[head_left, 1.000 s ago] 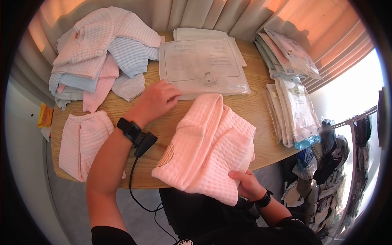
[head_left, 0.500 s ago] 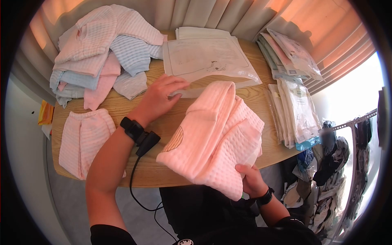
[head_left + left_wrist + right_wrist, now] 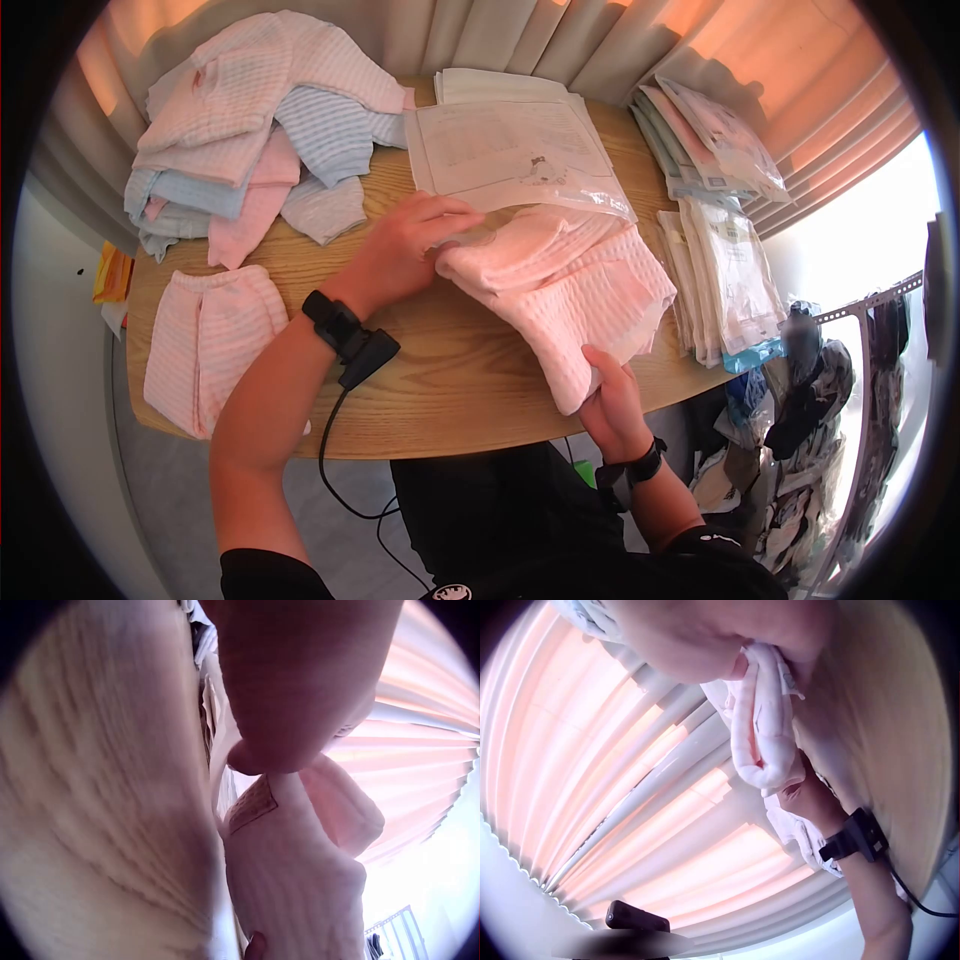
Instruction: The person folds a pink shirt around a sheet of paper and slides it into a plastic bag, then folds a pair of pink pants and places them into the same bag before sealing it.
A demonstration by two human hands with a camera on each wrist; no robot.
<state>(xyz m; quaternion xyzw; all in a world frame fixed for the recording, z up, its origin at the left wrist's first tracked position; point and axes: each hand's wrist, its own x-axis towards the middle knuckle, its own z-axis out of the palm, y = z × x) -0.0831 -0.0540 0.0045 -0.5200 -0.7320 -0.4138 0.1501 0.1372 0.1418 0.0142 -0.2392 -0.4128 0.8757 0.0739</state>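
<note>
A folded pink textured garment (image 3: 570, 290) is tilted over the table, its far end at the near edge of a clear printed plastic bag (image 3: 520, 150). The right hand (image 3: 617, 408) grips the garment's near right corner, thumb on top; the right wrist view shows the folded cloth (image 3: 765, 727) pinched in that hand (image 3: 727, 637). At the bag's near left edge, the left hand (image 3: 405, 245) has its fingers curled over the film beside the garment's left end. In the left wrist view the left hand (image 3: 300, 682) is above the garment (image 3: 300, 862) and its brown patch.
Pink, blue and grey clothes (image 3: 215, 110) are piled at the back left, with folded pink trousers (image 3: 215, 345) nearer. Packed bags (image 3: 730, 270) lie along the right side of the wooden table (image 3: 400, 420). A cable (image 3: 322, 440) hangs from the left wrist.
The right hand has moved the garment forward and right, its far end now at the bag's near edge. The left hand has shifted right to the bag's edge, which is lifted.
</note>
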